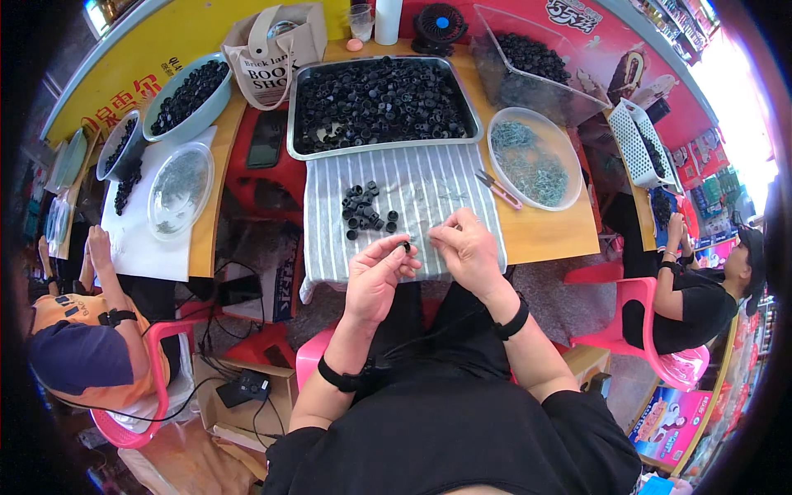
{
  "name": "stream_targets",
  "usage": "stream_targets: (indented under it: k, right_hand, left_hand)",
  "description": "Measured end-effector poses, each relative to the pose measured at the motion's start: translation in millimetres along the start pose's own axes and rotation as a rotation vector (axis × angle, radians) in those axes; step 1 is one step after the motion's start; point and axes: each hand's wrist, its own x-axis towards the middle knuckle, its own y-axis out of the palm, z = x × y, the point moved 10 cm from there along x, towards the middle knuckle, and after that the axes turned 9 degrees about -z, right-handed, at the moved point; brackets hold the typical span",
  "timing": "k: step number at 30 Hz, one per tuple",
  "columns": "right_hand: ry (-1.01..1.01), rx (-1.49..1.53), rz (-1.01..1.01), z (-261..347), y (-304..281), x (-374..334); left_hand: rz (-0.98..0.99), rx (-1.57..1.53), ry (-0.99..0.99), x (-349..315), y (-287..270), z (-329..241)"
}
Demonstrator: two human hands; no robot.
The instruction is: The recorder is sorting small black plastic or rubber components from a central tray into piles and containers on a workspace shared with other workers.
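Note:
My left hand (377,276) pinches a small round black cap (405,246) between thumb and fingertips, over the near edge of a grey-and-white striped cloth (429,177). Close beside it, my right hand (468,252) is closed in a pinch; what its fingertips hold, if anything, is too small to make out. A loose group of black caps (363,211) lies on the cloth, just beyond my left hand. At the back of the cloth stands a metal tray (388,150) heaped with similar black parts. A few thin pieces (450,195) are scattered on the cloth.
Right of the cloth are pink-handled snips (500,190) and a clear round tub (575,186) of thin metal bits. A clear bin (503,78), a small fan (439,27) and a tote bag (276,54) stand behind. People sit at tables on both sides.

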Motion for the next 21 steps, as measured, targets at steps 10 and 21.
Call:
stream_targets:
  k: [10, 21]
  right_hand:
    - [-0.116, 0.054, -0.047, 12.5, 1.2, -4.6]
    - [-0.016, -0.108, -0.059, 12.0, 0.8, -9.0]
  left_hand:
    - [0.047, -0.029, -0.034, 2.2, -2.6, 1.9]
    - [0.053, 0.006, 0.01, 1.5, -4.4, 1.5]
